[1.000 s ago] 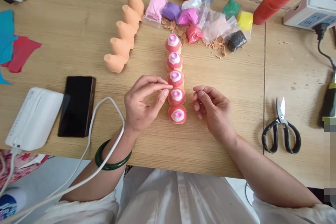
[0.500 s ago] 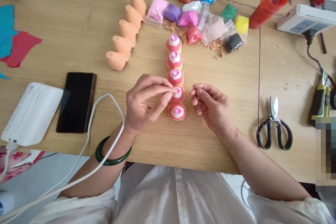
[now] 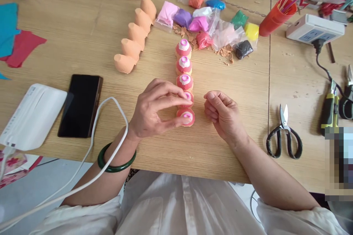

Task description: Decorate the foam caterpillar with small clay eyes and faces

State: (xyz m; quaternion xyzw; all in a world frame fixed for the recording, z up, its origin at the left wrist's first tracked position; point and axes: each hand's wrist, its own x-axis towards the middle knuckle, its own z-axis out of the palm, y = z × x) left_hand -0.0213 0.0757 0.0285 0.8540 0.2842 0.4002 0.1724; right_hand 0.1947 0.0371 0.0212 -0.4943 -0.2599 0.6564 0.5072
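A row of egg-carton cups point(image 3: 184, 67) runs down the middle of the table, each topped with coral pink, white and a small bright pink ring. My left hand point(image 3: 158, 108) reaches over its near end from the left, thumb and fingers apart. The thumb tip lies at the nearest cup point(image 3: 188, 112) and the fingertips partly cover the cup behind it; whether they press on them I cannot tell. To the right of the row, apart from it, my right hand point(image 3: 222, 112) is closed with thumb and forefinger pinched. Anything in that pinch is too small to make out.
A peach egg-carton strip point(image 3: 136, 33) stands behind on the left. Several bags of coloured clay point(image 3: 199, 24) lie at the back. Scissors point(image 3: 285, 132), a red cup of sticks point(image 3: 277, 16) and a power strip point(image 3: 316, 28) are right; a phone point(image 3: 79, 106) and white cable point(image 3: 111, 99) left.
My left thumb and fingers have come apart from a pinch over the second-nearest cup, the thumb dropping to the nearest cup. The right hand's fingers have curled in closer. The view has shifted slightly.
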